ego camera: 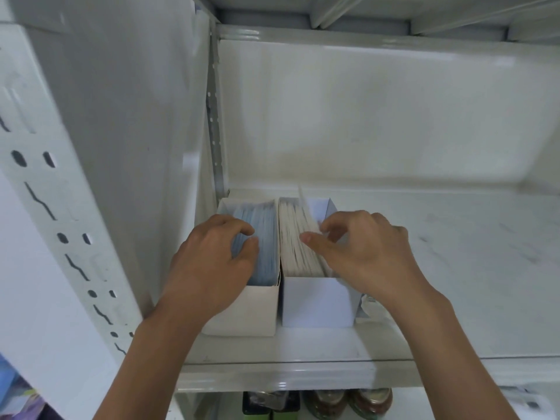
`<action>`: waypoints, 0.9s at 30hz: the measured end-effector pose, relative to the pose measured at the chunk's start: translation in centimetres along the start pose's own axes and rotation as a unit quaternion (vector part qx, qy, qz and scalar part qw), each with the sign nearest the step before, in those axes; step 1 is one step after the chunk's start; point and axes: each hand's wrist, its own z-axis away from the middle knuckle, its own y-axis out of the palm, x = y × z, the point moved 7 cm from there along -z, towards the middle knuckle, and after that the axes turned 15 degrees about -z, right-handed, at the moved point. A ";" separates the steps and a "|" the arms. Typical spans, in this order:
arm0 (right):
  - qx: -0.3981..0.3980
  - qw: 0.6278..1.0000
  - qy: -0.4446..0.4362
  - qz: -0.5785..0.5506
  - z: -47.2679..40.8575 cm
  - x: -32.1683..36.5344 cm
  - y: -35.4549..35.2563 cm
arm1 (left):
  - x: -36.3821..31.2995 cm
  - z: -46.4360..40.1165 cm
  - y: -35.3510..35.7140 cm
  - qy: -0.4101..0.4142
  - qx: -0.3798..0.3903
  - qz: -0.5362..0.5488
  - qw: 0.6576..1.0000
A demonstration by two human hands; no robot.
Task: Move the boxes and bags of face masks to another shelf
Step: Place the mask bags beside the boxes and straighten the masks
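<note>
Two open white boxes stand side by side at the left end of a white metal shelf. The left box holds blue face masks; the right box holds white face masks. My left hand lies over the left box, its curled fingers gripping the blue masks. My right hand is over the right box, thumb and fingertips pinching the edge of the white masks. A printed packet peeks out under my right wrist, mostly hidden.
The shelf's left side wall and a perforated upright post stand close beside the left box. Another shelf spans above. Below the shelf front edge, jars and dark containers sit on a lower level.
</note>
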 end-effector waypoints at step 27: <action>0.165 0.967 -0.191 0.015 3.4 2.7 2.6 | -0.2 0.0 -0.1 0.010 -0.017 -0.012 1.000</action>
